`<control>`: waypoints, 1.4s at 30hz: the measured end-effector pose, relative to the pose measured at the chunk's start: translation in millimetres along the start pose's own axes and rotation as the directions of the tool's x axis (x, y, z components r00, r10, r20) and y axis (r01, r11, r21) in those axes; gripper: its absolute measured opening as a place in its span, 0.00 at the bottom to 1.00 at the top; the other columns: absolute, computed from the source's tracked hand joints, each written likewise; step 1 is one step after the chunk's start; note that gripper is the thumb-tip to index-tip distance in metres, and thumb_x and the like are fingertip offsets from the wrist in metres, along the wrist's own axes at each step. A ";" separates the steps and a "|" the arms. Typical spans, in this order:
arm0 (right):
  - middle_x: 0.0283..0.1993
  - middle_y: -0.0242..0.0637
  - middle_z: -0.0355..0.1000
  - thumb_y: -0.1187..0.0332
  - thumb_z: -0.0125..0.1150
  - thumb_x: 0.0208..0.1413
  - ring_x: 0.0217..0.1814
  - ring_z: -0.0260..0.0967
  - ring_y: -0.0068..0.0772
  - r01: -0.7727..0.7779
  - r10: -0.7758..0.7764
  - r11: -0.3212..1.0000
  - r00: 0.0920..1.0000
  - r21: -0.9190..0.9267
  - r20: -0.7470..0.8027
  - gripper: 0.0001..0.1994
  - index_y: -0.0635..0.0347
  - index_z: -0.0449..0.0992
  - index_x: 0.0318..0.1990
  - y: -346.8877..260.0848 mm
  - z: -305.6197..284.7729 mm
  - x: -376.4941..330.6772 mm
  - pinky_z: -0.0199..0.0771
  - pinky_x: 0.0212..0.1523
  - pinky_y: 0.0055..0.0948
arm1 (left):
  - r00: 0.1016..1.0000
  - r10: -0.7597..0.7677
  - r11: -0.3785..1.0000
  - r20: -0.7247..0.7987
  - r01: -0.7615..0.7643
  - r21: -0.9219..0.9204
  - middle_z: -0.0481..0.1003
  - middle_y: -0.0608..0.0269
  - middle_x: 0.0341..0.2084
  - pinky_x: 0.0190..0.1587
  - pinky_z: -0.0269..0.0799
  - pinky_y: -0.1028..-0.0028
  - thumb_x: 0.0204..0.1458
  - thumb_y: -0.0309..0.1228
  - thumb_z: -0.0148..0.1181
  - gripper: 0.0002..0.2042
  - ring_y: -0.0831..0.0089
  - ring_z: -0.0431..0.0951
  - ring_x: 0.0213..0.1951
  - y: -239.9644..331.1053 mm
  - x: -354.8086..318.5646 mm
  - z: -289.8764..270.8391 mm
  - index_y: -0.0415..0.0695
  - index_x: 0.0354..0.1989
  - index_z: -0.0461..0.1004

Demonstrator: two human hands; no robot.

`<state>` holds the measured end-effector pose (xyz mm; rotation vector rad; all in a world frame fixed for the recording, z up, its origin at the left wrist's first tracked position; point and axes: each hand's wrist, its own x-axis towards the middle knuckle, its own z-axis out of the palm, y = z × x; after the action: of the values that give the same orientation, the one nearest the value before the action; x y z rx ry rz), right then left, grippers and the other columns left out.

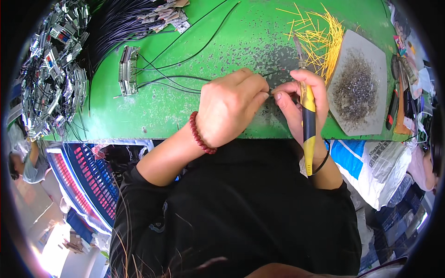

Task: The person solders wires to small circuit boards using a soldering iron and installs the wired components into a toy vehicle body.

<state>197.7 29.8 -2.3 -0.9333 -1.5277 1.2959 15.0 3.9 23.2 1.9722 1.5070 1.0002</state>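
L hand [230, 109] sits knuckles-up near the front edge of the green worktable [176, 111], fingers clenched in a pinch on a thin black wire [185, 78]; a red bead bracelet [199, 134] rings its wrist. R hand [301, 99] meets it fingertip to fingertip, thumb and forefinger nipping the same wire end, while the remaining fingers wrap a yellow-black handled knife [307, 116], blade up and pointing away from the body. The wire runs left from the pinch across the table toward a small metal clip part [128, 70]; other black wires loop alongside it. Front table edge lies just below both hands, w/ wrists overhanging it. Open green surface btwn the hands and the clip part, and above the hands up to the far edge. R side is tighter: a grey pad [359, 88] strewn w/ dark shavings lies just beside the R hand, and a heap of yellow wire offcuts [320, 37] lies behind it. Far L edge is crowded by a pile of metal-ended wire assemblies [53, 69].
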 end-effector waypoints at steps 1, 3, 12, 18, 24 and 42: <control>0.34 0.35 0.76 0.83 0.65 0.51 0.37 0.75 0.21 0.007 -0.007 1.000 1.000 0.009 -0.013 0.22 0.61 0.66 0.53 1.7 1.0 -1.4 0.73 0.34 0.19 | 1.000 -0.009 1.000 -0.013 0.009 -0.015 0.74 0.60 0.26 0.29 0.73 0.64 0.46 0.26 0.64 0.05 0.58 0.77 0.29 -1.7 -1.4 0.5 0.44 0.30 0.74; 0.36 0.35 0.75 0.83 0.64 0.51 0.38 0.76 0.22 0.015 -0.014 1.000 1.000 0.015 -0.027 0.22 0.61 0.66 0.53 6.6 1.7 -4.8 0.72 0.33 0.19 | 1.000 -0.017 0.999 -0.026 0.016 -0.033 0.74 0.60 0.26 0.29 0.73 0.64 0.46 0.25 0.64 0.04 0.58 0.77 0.29 -3.2 -3.0 0.6 0.44 0.30 0.75; 0.47 0.40 0.70 0.85 0.62 0.52 0.43 0.79 0.31 0.185 -0.183 0.983 0.982 0.025 -0.051 0.21 0.63 0.65 0.53 9.7 5.1 -11.6 0.74 0.35 0.21 | 0.999 -0.024 0.997 -0.035 0.021 -0.078 0.76 0.60 0.26 0.28 0.73 0.67 0.45 0.23 0.65 0.04 0.60 0.78 0.28 -2.8 -5.8 -4.4 0.43 0.29 0.76; 0.40 0.40 0.76 0.82 0.63 0.53 0.38 0.77 0.24 0.202 -0.203 0.978 0.979 -0.042 -0.023 0.20 0.62 0.66 0.53 7.7 3.8 -11.3 0.73 0.34 0.19 | 0.998 -0.065 0.994 -0.012 0.063 -0.095 0.75 0.61 0.25 0.28 0.73 0.68 0.45 0.23 0.65 0.03 0.62 0.77 0.28 2.9 -8.0 -5.9 0.43 0.28 0.77; 0.34 0.39 0.77 0.82 0.63 0.52 0.34 0.74 0.20 0.225 -0.228 0.973 0.973 -0.059 -0.035 0.20 0.62 0.66 0.53 6.6 8.7 -8.7 0.72 0.32 0.18 | 1.000 -0.019 0.994 -0.009 0.018 -0.106 0.75 0.61 0.25 0.29 0.73 0.69 0.44 0.23 0.65 0.04 0.62 0.77 0.28 1.4 -9.0 -4.5 0.43 0.28 0.76; 0.35 0.41 0.77 0.82 0.63 0.52 0.34 0.75 0.23 0.211 -0.213 0.973 0.977 -0.090 -0.019 0.19 0.63 0.68 0.52 10.9 8.6 -7.2 0.75 0.33 0.20 | 1.000 -0.029 0.982 -0.001 0.028 -0.186 0.75 0.61 0.23 0.25 0.69 0.74 0.44 0.19 0.65 0.04 0.69 0.74 0.25 -4.9 -11.4 -2.6 0.38 0.27 0.77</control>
<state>191.7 22.2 -14.6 -0.8149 -1.6252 1.0667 8.4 -5.7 18.2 1.8140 1.3855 1.0914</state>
